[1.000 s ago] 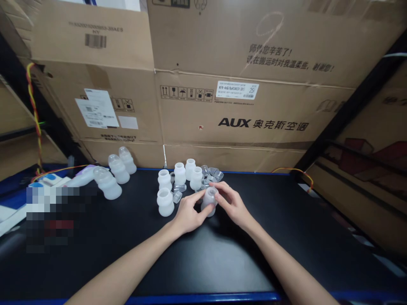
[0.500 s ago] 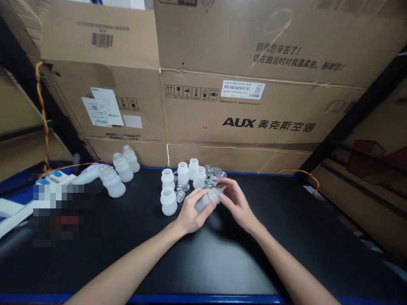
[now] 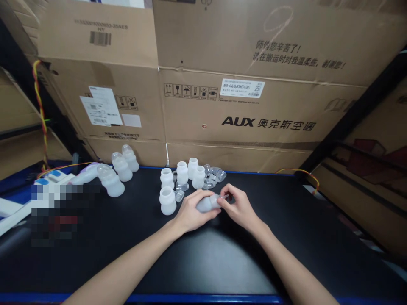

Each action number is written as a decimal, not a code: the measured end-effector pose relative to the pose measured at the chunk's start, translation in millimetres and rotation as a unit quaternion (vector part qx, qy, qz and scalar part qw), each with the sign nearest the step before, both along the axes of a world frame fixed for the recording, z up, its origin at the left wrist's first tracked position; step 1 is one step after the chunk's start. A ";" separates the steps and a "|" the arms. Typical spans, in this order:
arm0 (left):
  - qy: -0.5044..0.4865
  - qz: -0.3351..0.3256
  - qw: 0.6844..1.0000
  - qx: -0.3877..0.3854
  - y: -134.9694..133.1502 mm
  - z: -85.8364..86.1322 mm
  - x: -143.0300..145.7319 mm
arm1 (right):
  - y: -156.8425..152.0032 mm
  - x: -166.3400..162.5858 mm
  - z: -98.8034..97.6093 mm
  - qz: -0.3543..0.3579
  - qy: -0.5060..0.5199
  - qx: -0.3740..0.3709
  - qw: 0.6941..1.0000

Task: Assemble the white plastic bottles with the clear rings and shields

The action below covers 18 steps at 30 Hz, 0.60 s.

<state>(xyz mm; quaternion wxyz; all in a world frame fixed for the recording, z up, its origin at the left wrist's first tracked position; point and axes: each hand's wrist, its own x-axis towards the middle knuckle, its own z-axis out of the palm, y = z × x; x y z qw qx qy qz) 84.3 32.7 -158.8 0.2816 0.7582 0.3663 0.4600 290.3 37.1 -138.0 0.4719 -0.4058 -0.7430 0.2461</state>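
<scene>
My left hand is wrapped round a small white plastic bottle, which lies tilted with its top end to the right. On that end sits a clear top with a thin pointed tip. The thumb and fingers of my right hand pinch this top near the tip, hiding part of it. Just behind my left hand stand several open white bottles. Clear plastic caps lie in a loose group among and beside them.
White bottles with clear domed tops stand at the left. Beside them are a white power strip and a twisted yellow-red cable. Large cardboard walls off the back of the black table. Dark metal posts rise on both sides.
My right hand's fingers have closed from a loose curve onto the top of the bottle. The bottle has turned closer to level in my left hand.
</scene>
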 end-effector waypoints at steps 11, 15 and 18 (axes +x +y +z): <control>0.015 0.000 0.999 -0.028 1.7 -1.8 -3.5 | -6.0 5.2 12.2 0.086 -0.002 0.020 0.996; 0.030 0.011 0.999 -0.026 -0.6 3.3 -0.6 | -5.8 12.3 15.6 0.157 -0.005 -0.035 0.987; 0.033 0.010 0.999 -0.034 1.0 6.8 -1.8 | -4.2 15.5 15.8 0.170 -0.012 -0.054 0.984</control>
